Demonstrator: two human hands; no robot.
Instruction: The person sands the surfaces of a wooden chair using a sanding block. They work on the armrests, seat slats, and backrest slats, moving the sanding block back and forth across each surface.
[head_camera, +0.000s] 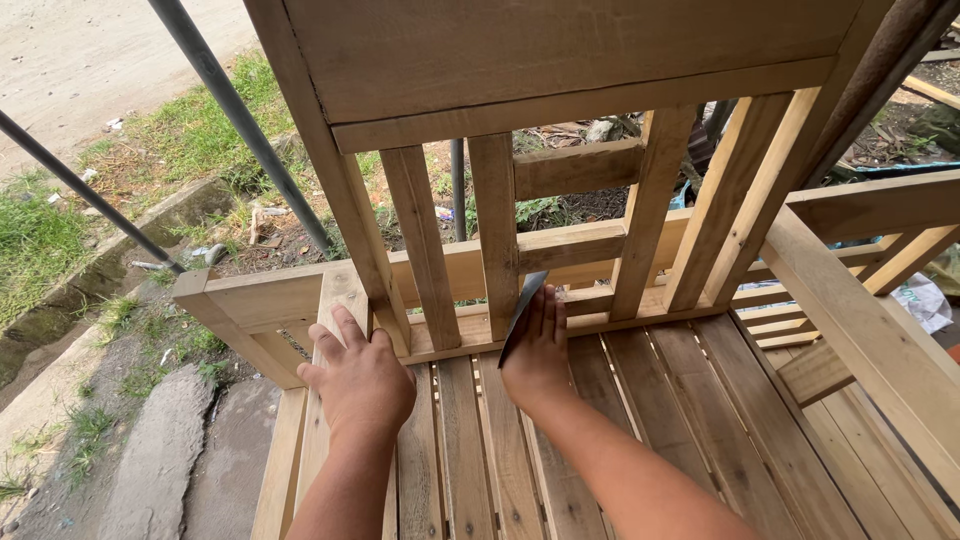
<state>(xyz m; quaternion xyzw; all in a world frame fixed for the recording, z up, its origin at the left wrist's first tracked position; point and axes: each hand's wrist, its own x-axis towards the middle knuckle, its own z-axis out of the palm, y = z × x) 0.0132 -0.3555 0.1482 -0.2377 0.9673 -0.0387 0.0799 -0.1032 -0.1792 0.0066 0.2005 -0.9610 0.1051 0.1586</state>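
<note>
Pressing a thin, dark, flat metal blade (522, 312) against the base of a pale upright wooden slat (497, 230), the right hand (538, 355) lies with its fingers stretched along the blade's back and the thumb tucked beneath, so the hand is closed flat on the tool rather than curled round it; that flat hold looks suited to keeping the edge tight on the wood. The blade stands on edge and tilted, its upper tip just past the fingertips, its lower end hidden under the palm. The left hand (355, 375) is open, palm down, fingers spread over the unfinished wooden seat slats (470, 440) beside the slanted corner post (335, 180) of the bare timber bench; it holds nothing and, judging by its spread, seems to brace the body and steady the frame. The blade is to the right of the left hand, apart from it, with a seat slat or two between them. Beyond both hands, through the backrest, lie grass, bare earth and two dark slanting metal poles (240, 120).
</note>
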